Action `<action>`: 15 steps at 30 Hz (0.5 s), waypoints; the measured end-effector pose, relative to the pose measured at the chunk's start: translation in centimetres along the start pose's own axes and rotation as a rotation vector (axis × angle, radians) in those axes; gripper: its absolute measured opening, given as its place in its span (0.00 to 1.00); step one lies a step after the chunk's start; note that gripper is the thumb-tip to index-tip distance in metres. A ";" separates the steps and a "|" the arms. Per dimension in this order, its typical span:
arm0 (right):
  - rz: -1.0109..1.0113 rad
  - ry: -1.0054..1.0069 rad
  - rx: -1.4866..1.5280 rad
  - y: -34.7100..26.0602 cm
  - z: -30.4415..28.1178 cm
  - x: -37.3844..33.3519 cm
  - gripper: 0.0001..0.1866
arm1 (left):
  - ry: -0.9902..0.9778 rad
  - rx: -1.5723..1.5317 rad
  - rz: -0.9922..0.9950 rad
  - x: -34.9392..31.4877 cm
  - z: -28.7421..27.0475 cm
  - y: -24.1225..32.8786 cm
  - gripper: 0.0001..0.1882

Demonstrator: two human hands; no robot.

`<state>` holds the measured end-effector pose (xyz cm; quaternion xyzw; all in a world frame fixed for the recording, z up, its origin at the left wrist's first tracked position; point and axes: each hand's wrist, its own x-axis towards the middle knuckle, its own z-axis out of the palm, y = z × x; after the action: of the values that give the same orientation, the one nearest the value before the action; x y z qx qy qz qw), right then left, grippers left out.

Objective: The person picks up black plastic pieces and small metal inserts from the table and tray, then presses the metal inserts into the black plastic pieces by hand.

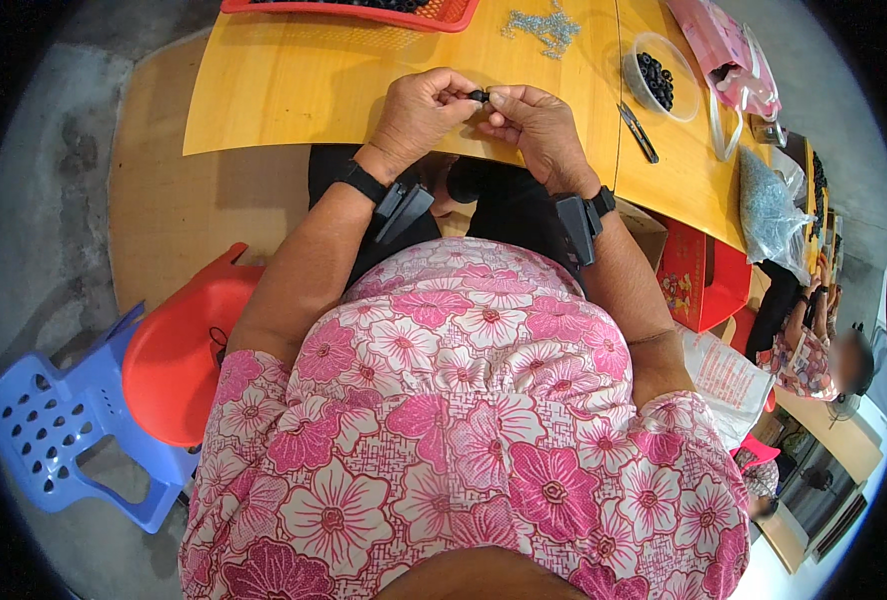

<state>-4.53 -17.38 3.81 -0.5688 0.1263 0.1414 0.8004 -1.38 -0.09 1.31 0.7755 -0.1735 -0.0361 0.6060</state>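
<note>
Over the front edge of the yellow table [294, 90], my left hand [426, 108] and my right hand [538, 122] meet, both closed. Between their fingertips sits a small black part [480, 96], pinched from both sides; its exact shape is mostly covered by the fingers. To the right of my right hand stands a round clear plastic tub [692, 108] holding black ring-like parts [654, 82]. A dark utility knife [639, 133] lies in front of the tub. Farther back, small silvery metal pieces [546, 30] are scattered in a loose pile.
A red plastic basket [444, 16] of black parts stands at the far edge. At right are a pink bag [729, 60], a plastic bag of small metal pieces [772, 205] and a red box [699, 280]. Red [179, 360] and blue [54, 420] chairs stand left. Other people sit at far right.
</note>
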 end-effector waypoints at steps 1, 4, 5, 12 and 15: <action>0.004 -0.008 0.017 0.1 -0.1 0.0 0.09 | -0.004 0.002 0.012 0.0 -0.1 0.0 0.08; 0.006 -0.024 0.060 0.5 0.0 0.0 0.09 | -0.017 -0.023 0.007 -0.1 -0.2 0.0 0.08; 0.002 -0.031 0.087 0.6 0.0 0.1 0.09 | -0.017 -0.023 0.006 -0.1 -0.3 0.1 0.08; -0.037 -0.103 0.205 1.9 -0.3 0.5 0.09 | -0.046 -0.134 -0.003 -0.1 -0.4 -0.3 0.06; -0.026 -0.143 0.219 2.0 -0.4 0.6 0.09 | -0.064 -0.156 -0.025 -0.1 -0.6 -0.2 0.07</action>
<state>-4.73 -17.06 1.75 -0.4682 0.0763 0.1564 0.8663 -1.28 0.54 1.29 0.7266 -0.1799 -0.0816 0.6580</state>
